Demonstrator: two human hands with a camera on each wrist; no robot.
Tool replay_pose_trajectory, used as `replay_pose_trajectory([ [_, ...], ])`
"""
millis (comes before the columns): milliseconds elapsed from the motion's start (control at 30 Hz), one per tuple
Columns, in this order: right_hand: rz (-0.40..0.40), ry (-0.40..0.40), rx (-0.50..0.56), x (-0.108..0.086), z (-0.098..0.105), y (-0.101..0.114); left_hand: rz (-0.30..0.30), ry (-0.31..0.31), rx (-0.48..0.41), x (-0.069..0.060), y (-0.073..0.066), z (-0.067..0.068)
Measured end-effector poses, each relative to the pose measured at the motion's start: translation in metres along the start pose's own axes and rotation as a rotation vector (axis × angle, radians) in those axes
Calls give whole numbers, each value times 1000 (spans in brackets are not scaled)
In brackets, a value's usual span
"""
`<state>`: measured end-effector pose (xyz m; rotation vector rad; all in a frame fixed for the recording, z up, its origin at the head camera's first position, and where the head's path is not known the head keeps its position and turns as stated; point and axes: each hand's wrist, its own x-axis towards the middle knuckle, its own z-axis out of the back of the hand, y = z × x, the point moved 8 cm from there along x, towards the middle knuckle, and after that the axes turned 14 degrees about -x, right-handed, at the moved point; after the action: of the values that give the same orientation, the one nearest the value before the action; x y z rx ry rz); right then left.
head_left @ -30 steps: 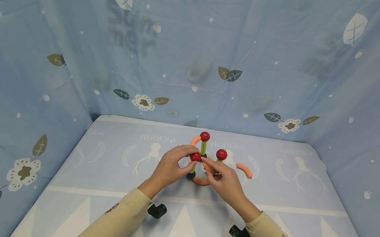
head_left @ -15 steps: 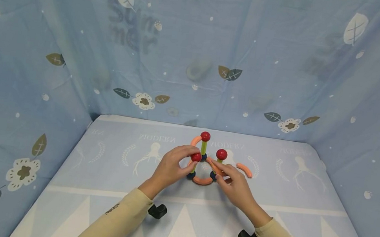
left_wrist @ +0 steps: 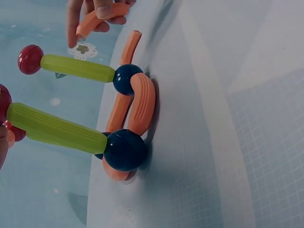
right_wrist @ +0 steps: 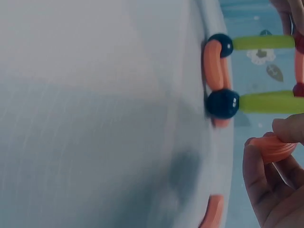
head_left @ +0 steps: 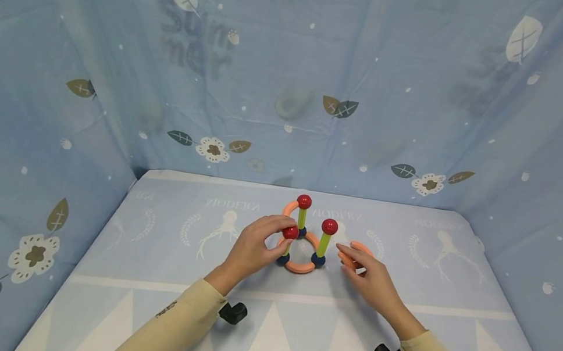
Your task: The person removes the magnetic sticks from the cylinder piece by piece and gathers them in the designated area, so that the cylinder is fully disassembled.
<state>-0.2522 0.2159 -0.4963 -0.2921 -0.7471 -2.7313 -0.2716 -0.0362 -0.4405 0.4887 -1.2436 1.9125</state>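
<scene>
A magnetic stick-and-ball frame stands upright on the table: blue balls [left_wrist: 125, 149] joined by curved orange sticks [head_left: 300, 268] form a ring, and green rods [head_left: 324, 244] rise from it to red balls. My left hand [head_left: 254, 243] pinches the left red ball [head_left: 290, 233]. Another curved orange stick [head_left: 290, 207] runs from the back red ball [head_left: 304, 202] toward the held one. Apart from the frame, on its right, my right hand [head_left: 371, 277] holds a loose curved orange stick [right_wrist: 273, 148] between thumb and fingers. The front right red ball [head_left: 329, 226] is untouched.
One more curved orange stick [head_left: 363, 248] lies on the table just behind my right hand. Black wrist mounts [head_left: 234, 312] show beneath both sleeves. A blue patterned curtain [head_left: 293, 83] surrounds the table's back and sides.
My right hand has moved right, away from the frame, carrying the curved orange stick. The front right rod and ball are now uncovered. My left hand has stayed at its red ball.
</scene>
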Motion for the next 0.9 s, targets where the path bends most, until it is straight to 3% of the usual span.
replay_pose_trajectory([
  [133, -39, -10, -19, -2, 5, -19, -2, -2, -6, 0, -1, 0],
  [333, -165, 0, -22, -3, 12, -54, 3, 0, -9, 0, -1, 0],
  [600, -219, -44, -90, -4, 25, -94, -11, -2, 8, 1, -2, 0],
  [900, -379, 10, -124, -1, 30, -127, 5, 8, 11, 1, -1, 0],
])
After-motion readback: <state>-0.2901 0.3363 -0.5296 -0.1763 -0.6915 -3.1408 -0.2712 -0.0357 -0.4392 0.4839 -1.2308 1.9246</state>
